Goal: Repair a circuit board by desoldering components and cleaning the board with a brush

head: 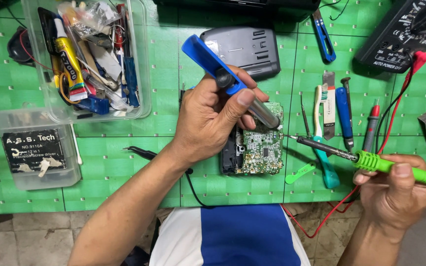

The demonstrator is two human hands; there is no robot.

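My left hand (208, 116) is closed around a desoldering pump (228, 81) with a blue plunger and metal barrel; the thumb lies along the barrel, and the nozzle end rests at the upper right corner of the green circuit board (261, 145). My right hand (395, 189) is closed around the bright green handle of a soldering iron (371, 160). Its dark shaft points left, with the tip just beside the board's right edge, close to the pump nozzle. The board sits on a dark housing at the middle of the green tabletop (124, 182).

Hazards I judge from this position:

1. Tip drift. The iron is held far back on its handle. A small wrist movement could sweep the tip across neighbouring components and bridge or lift pads.
2. Board shift. Neither hand pins the board. Pressure from the pump nozzle could slide it on its housing.
3. Pump recoil. If the plunger releases, the kick could knock the nozzle off the joint.
4. Nearby clutter. A teal-handled toothbrush (324, 143), a blue screwdriver (343, 118) and a red probe (372, 128) lie directly under the iron's shaft. Lowering the iron could scorch the plastic handles or the red lead.
5. Burn risk. My left fingers are near the hot tip.
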